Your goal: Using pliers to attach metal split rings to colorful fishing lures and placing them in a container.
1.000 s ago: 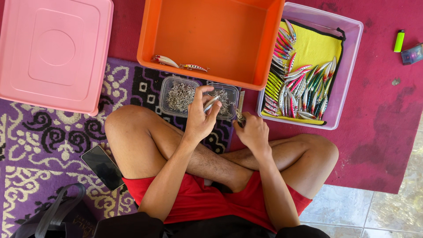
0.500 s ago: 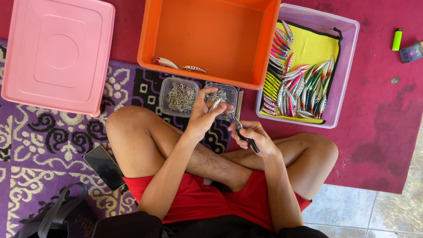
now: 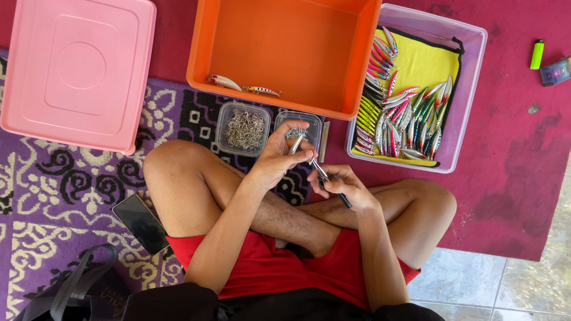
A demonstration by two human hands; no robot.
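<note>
Orange bin (image 3: 285, 53) dead ahead holds two lures at its near wall, so most of its floor is free; lilac tray (image 3: 470, 95) of packed lures to the right. Looks like a hardware-fitting step. Left hand (image 3: 276, 157) pinches a silver lure (image 3: 295, 142) over the clear hook tub (image 3: 242, 128); right hand (image 3: 345, 184) is closed round small pliers (image 3: 327, 181), tip at the lure's end. Next calls for fine, steady tip alignment; little room between the hands.
</note>
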